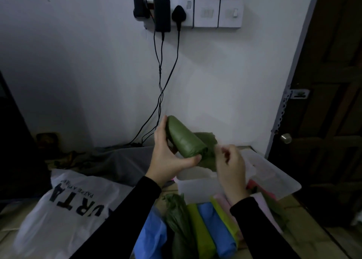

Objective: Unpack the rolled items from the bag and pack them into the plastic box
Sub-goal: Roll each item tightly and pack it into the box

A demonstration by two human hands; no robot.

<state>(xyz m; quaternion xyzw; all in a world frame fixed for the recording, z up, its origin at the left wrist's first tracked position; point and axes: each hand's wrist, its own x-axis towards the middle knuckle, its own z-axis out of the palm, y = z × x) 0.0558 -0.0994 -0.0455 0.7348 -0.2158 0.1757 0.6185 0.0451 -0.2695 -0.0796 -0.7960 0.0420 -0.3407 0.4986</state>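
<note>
Left hand (168,158) grips green roll (186,139); right hand (231,160) pinches its loose tail (tidying). Next: lower into plastic box (274,178).

The green roll (186,141) I held looked like thin matt plastic film — smooth, faintly creased. The box (274,172) was translucent frosted plastic, the white bag (64,209) glossy plastic with black print. My sleeves (137,206) were matt black cloth — the doorknob (286,138) shiny metal.
</note>
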